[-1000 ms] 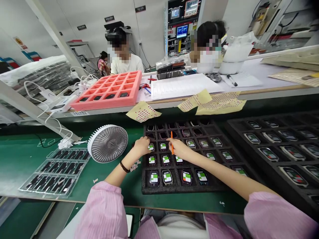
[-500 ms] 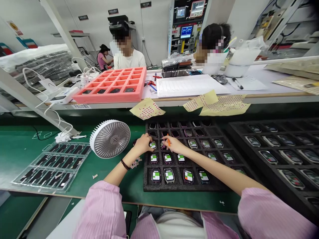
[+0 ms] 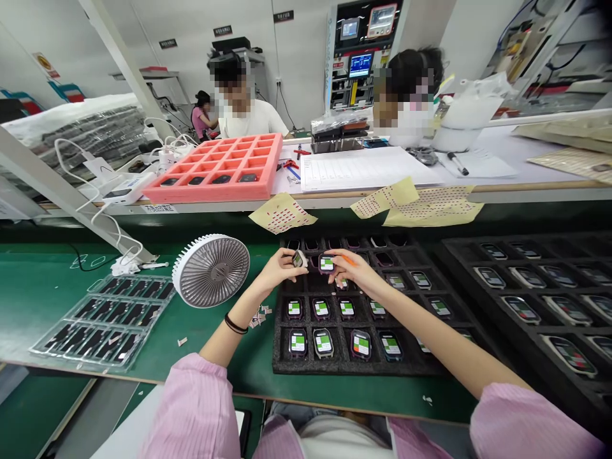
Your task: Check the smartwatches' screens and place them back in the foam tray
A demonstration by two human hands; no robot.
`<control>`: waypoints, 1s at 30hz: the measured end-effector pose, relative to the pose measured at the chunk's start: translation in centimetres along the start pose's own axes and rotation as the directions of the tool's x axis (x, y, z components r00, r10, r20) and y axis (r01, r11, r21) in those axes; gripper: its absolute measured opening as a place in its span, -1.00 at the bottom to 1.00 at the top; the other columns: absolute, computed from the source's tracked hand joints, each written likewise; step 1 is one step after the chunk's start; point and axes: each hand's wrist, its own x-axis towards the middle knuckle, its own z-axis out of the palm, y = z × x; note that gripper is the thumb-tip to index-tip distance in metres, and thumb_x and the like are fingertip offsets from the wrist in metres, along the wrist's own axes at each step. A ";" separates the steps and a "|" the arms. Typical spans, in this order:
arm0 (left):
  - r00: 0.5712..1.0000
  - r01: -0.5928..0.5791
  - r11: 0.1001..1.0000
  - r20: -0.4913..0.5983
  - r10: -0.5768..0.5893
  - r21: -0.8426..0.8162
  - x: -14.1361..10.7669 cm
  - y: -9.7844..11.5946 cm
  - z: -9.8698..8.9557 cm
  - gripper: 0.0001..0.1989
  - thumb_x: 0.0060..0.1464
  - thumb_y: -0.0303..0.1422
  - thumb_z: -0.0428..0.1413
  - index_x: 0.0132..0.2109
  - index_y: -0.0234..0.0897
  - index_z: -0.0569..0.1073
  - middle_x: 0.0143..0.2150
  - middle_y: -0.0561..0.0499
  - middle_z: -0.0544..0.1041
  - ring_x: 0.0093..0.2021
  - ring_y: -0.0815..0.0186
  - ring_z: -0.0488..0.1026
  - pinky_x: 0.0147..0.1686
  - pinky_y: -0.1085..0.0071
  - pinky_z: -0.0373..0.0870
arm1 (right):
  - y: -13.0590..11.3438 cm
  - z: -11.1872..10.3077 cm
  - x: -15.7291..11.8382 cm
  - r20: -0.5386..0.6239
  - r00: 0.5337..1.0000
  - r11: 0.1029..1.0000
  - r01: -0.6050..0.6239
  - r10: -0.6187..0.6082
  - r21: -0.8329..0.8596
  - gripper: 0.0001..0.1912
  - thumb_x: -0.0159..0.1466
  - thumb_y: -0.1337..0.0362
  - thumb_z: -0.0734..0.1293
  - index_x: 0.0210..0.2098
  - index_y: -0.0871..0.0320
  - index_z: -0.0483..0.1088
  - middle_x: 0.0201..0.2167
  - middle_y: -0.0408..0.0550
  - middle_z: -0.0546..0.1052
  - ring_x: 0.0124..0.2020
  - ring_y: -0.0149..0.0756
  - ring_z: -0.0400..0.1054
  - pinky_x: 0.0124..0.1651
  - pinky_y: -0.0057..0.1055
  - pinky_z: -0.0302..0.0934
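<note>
Over the back left of a black foam tray (image 3: 306, 368), my left hand (image 3: 280, 268) pinches a small watch (image 3: 299, 259) with a pale frame, tilted on its side. Close to its right, my right hand (image 3: 351, 266) grips a dark-framed watch (image 3: 326, 263) whose screen is lit green and white. An orange stick-like tool (image 3: 348, 257) lies across the fingers of that same hand. The two watches are apart. Rows of watches with green and white screens sit in the tray's compartments below my hands.
A white fan (image 3: 211, 270) stands left of my left hand. Farther left lies a clear plastic tray (image 3: 79, 312) of black parts. A second black tray (image 3: 519, 319) of watches is at the right. A pink foam tray (image 3: 210, 191) rests on the shelf, with people behind it.
Both hands have risen from the tray, each with a watch lifted out of its compartment. My right hand has also shifted slightly right, and the view has tilted a little.
</note>
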 end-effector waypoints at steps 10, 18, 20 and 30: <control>0.986 -0.035 0.989 0.158 0.058 -0.145 1.0 3.5 5.6 -0.54 0.02 -0.32 0.19 0.09 -0.24 0.34 -0.03 -0.10 0.51 -0.31 0.37 0.54 -0.57 0.61 0.29 | -2.5 -2.8 -3.2 -0.199 0.977 0.994 0.091 -0.077 0.066 -0.62 0.11 0.08 0.42 -0.18 0.18 0.37 -0.49 -0.19 0.43 -0.64 -0.44 0.38 -0.69 -0.54 0.13; 0.991 -0.058 0.998 0.117 0.060 -0.023 1.3 3.2 5.7 -0.64 0.15 -0.17 0.04 0.01 -0.28 0.42 -0.22 -0.04 0.55 -0.45 0.39 0.52 -0.67 0.59 0.23 | -2.6 -3.4 -3.3 -0.132 0.990 0.995 0.059 -0.048 0.085 -0.66 0.16 0.11 0.37 -0.14 0.15 0.38 -0.46 -0.15 0.45 -0.54 -0.36 0.43 -0.66 -0.52 0.16; 0.988 -0.070 0.997 0.133 0.074 -0.034 1.2 3.2 5.6 -0.62 0.13 -0.18 0.06 0.03 -0.28 0.40 -0.12 -0.07 0.54 -0.43 0.39 0.53 -0.66 0.59 0.24 | -2.7 -3.4 -3.4 -0.099 0.994 0.993 0.063 -0.053 0.104 -0.63 0.13 0.12 0.39 -0.12 0.15 0.37 -0.38 -0.11 0.47 -0.51 -0.35 0.45 -0.66 -0.52 0.18; 0.983 -0.115 0.993 0.138 0.118 -0.026 0.7 3.2 6.0 -0.61 0.05 -0.21 0.17 0.00 -0.29 0.39 -0.06 -0.10 0.52 -0.40 0.40 0.51 -0.65 0.61 0.20 | -3.3 -3.1 -4.1 -0.109 0.991 0.997 0.074 -0.072 0.013 -0.63 0.21 0.09 0.34 -0.07 0.15 0.33 -0.40 -0.14 0.46 -0.56 -0.42 0.38 -0.62 -0.48 0.19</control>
